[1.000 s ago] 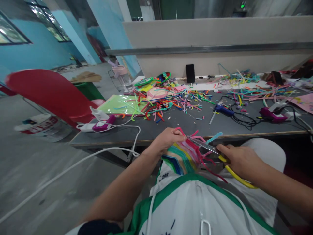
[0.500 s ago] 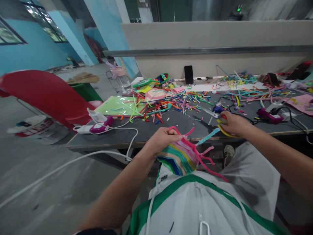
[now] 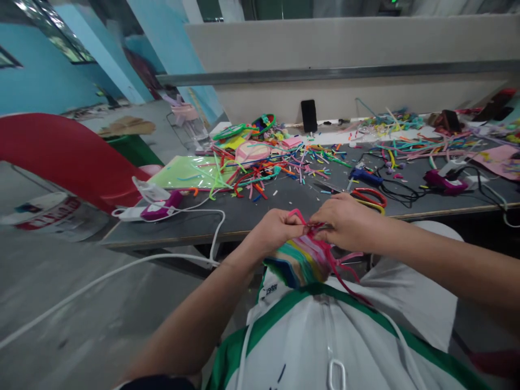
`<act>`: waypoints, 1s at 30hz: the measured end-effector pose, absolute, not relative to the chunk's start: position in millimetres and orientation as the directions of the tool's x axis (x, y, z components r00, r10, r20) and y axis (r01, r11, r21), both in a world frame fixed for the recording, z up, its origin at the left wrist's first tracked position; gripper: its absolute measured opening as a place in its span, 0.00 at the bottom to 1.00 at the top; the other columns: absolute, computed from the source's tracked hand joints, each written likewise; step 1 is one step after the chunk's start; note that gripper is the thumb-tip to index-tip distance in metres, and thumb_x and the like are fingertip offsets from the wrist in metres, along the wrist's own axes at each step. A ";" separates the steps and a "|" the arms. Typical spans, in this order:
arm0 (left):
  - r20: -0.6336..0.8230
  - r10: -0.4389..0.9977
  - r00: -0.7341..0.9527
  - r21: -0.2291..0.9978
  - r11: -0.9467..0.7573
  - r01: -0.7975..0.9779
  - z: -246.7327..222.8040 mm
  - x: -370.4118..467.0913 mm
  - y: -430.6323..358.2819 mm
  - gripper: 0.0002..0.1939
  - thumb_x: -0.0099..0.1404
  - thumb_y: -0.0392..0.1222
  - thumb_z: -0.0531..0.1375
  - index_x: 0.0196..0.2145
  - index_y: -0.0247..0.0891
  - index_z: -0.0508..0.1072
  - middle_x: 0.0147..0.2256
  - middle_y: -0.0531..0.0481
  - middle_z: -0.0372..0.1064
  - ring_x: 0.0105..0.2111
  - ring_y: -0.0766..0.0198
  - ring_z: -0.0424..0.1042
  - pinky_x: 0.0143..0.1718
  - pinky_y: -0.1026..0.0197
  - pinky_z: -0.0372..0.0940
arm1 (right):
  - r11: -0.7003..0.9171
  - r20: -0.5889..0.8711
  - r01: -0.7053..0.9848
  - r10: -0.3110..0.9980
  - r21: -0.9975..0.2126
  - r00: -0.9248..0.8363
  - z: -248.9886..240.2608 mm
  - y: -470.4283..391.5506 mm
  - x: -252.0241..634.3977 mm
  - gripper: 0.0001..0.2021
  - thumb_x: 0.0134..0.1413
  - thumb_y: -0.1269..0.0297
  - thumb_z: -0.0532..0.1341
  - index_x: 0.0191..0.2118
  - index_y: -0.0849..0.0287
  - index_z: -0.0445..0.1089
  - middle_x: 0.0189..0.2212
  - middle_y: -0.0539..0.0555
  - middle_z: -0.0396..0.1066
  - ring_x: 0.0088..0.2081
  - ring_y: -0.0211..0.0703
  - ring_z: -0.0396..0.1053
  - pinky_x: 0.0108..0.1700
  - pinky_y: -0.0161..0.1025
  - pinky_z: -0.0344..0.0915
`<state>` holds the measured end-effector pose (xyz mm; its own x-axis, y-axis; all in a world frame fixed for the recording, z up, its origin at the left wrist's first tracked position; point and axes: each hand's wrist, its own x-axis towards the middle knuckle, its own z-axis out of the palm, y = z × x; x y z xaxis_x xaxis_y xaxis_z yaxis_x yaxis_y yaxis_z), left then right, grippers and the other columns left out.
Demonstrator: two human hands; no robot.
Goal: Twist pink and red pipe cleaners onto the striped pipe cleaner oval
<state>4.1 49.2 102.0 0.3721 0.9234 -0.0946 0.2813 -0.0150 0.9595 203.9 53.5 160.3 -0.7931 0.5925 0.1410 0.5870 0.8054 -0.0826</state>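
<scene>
A striped panel of pipe cleaners [image 3: 298, 259], in blue, teal, beige, yellow and pink rows, hangs just in front of my body. My left hand [image 3: 276, 232] pinches its upper left edge. At its top edge the fingers of my right hand [image 3: 345, 221] are closed on a pink pipe cleaner, close beside the left fingertips; a small shiny bit there is too blurred to name. Loose pink pipe cleaner ends [image 3: 345, 262] stick out at the panel's right. Scissors [image 3: 370, 198] with red and yellow handles lie on the table just behind my right hand.
Cut pipe cleaners [image 3: 260, 176] are strewn over the grey table [image 3: 195, 225]. A blue glue gun [image 3: 365, 176] with a black cord lies to the right. A phone [image 3: 309, 116] leans at the back. A purple power strip [image 3: 162, 206] and white cable are at left, near a red chair [image 3: 60, 157].
My right hand has let go of the scissors onto the table and moved left to the panel's top edge. My left hand keeps its hold on the panel.
</scene>
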 end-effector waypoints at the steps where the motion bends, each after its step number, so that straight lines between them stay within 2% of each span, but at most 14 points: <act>1: -0.093 0.920 0.381 0.958 -0.022 0.286 101.1 4.4 49.6 0.14 0.51 0.48 0.64 0.20 0.33 0.69 0.18 0.57 0.55 0.21 0.71 0.53 0.24 0.65 0.48 | 0.793 0.109 0.605 0.610 -0.076 -0.785 158.3 53.4 201.4 0.10 0.50 0.67 0.58 0.37 0.54 0.76 0.33 0.53 0.77 0.40 0.44 0.71 0.48 0.41 0.55; 5: -0.056 0.924 0.379 0.943 -0.075 0.324 99.3 5.2 49.4 0.16 0.53 0.48 0.63 0.18 0.34 0.66 0.17 0.58 0.50 0.21 0.72 0.50 0.24 0.65 0.47 | 0.725 0.019 0.677 0.684 -0.123 -0.729 152.8 61.0 199.1 0.11 0.48 0.69 0.56 0.32 0.53 0.76 0.29 0.51 0.77 0.36 0.41 0.71 0.46 0.40 0.54; 8: -0.062 0.928 0.367 0.926 -0.084 0.369 98.8 5.5 49.5 0.16 0.54 0.47 0.62 0.18 0.34 0.65 0.18 0.58 0.48 0.21 0.72 0.48 0.24 0.65 0.45 | 0.684 -0.008 0.708 0.718 -0.178 -0.696 148.6 66.6 198.8 0.12 0.47 0.69 0.55 0.34 0.54 0.76 0.28 0.50 0.76 0.31 0.39 0.70 0.35 0.35 0.56; 11: -0.070 0.924 0.375 0.927 -0.079 0.368 96.7 5.3 51.8 0.14 0.56 0.47 0.60 0.21 0.34 0.67 0.18 0.58 0.50 0.21 0.72 0.49 0.24 0.66 0.45 | 0.642 -0.044 0.724 0.740 -0.253 -0.671 144.9 70.5 198.7 0.12 0.44 0.68 0.56 0.33 0.55 0.76 0.26 0.49 0.75 0.27 0.37 0.67 0.27 0.33 0.53; 16: -0.062 0.920 0.386 0.944 -0.071 0.321 92.4 5.6 56.2 0.12 0.56 0.47 0.60 0.24 0.34 0.68 0.20 0.58 0.53 0.22 0.71 0.52 0.25 0.66 0.48 | 0.607 -0.076 0.723 0.746 -0.330 -0.661 144.1 74.3 200.7 0.13 0.42 0.69 0.56 0.32 0.56 0.76 0.26 0.48 0.75 0.27 0.35 0.67 0.26 0.31 0.52; 20: -0.046 0.928 0.369 0.937 -0.087 0.337 94.6 7.7 56.5 0.12 0.55 0.45 0.60 0.22 0.33 0.67 0.20 0.57 0.53 0.23 0.71 0.52 0.26 0.66 0.49 | 0.572 -0.084 0.746 0.771 -0.341 -0.631 143.0 73.5 202.0 0.15 0.43 0.69 0.56 0.38 0.53 0.75 0.29 0.48 0.76 0.28 0.36 0.68 0.27 0.31 0.54; 23: -0.055 0.932 0.359 0.931 -0.082 0.357 96.5 9.2 57.4 0.11 0.54 0.43 0.59 0.21 0.33 0.67 0.19 0.58 0.53 0.22 0.71 0.51 0.25 0.66 0.48 | 0.597 -0.026 0.746 0.775 -0.295 -0.631 138.9 70.1 201.5 0.15 0.45 0.66 0.57 0.41 0.51 0.74 0.30 0.48 0.76 0.29 0.37 0.69 0.31 0.32 0.57; 26: -0.067 0.935 0.348 0.923 -0.075 0.378 95.3 9.7 59.2 0.11 0.54 0.43 0.60 0.21 0.33 0.68 0.19 0.58 0.52 0.22 0.72 0.51 0.25 0.66 0.48 | 0.658 0.038 0.728 0.746 -0.192 -0.665 134.8 65.9 200.1 0.12 0.49 0.66 0.55 0.36 0.51 0.75 0.29 0.49 0.77 0.32 0.40 0.71 0.42 0.38 0.59; 28: -0.069 0.936 0.346 0.924 -0.071 0.376 93.0 9.7 60.3 0.11 0.53 0.44 0.60 0.21 0.33 0.68 0.20 0.57 0.54 0.22 0.71 0.52 0.25 0.66 0.48 | 0.672 0.043 0.727 0.738 -0.143 -0.674 133.7 64.0 198.8 0.11 0.51 0.66 0.54 0.34 0.52 0.75 0.28 0.50 0.77 0.34 0.42 0.72 0.50 0.45 0.55; 30: -0.070 0.933 0.352 0.931 -0.065 0.358 90.7 9.5 60.8 0.12 0.53 0.45 0.61 0.22 0.33 0.68 0.21 0.56 0.56 0.23 0.71 0.53 0.25 0.66 0.49 | 0.664 0.031 0.735 0.745 -0.140 -0.667 133.7 63.3 197.5 0.11 0.52 0.65 0.55 0.32 0.52 0.75 0.28 0.50 0.77 0.34 0.44 0.72 0.53 0.50 0.52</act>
<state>9.5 60.8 90.7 0.3519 0.9334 -0.0698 0.3579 -0.0653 0.9315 197.5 63.3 133.7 -0.6666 0.7447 0.0305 0.7349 0.6636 -0.1402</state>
